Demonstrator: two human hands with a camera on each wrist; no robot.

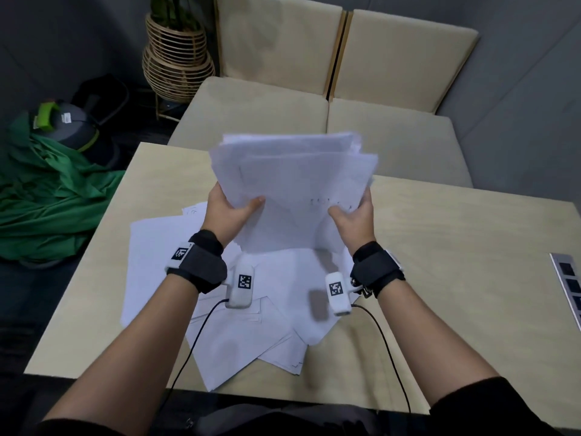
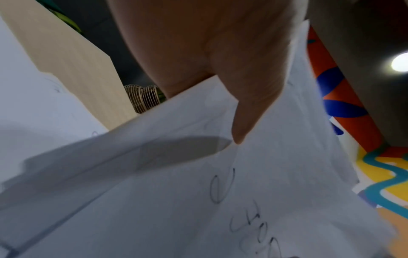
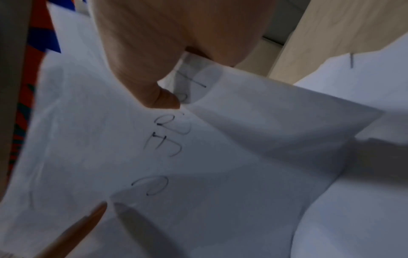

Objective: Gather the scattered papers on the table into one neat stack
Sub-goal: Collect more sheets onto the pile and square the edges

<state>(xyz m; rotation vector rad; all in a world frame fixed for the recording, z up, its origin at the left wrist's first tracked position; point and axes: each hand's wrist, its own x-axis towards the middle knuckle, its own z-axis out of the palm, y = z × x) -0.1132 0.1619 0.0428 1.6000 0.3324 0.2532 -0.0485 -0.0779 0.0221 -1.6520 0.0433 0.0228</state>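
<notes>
Two hands hold a raised sheaf above loose sheets on the counter.

The counter [image 1: 440, 247] carries a spread of loose sheets [image 1: 251, 335], overlapping at odd angles near its front edge, under the forearms. Above them the sheaf [image 1: 295, 190] is held clear of the counter, tilted up and away, its far edges fanned and uneven. The left hand [image 1: 228, 212] grasps the sheaf's left edge, thumb on the near face; the right hand [image 1: 353, 220] grasps its right edge likewise; the fingers behind the paper are hidden. Handwriting shows on the top sheet. Judged step: squaring a partial sheaf, gathering about half done. The next move likely calls for tapping the lower edge on the counter to align the sheets, then collecting the sheets that lie below.
</notes>
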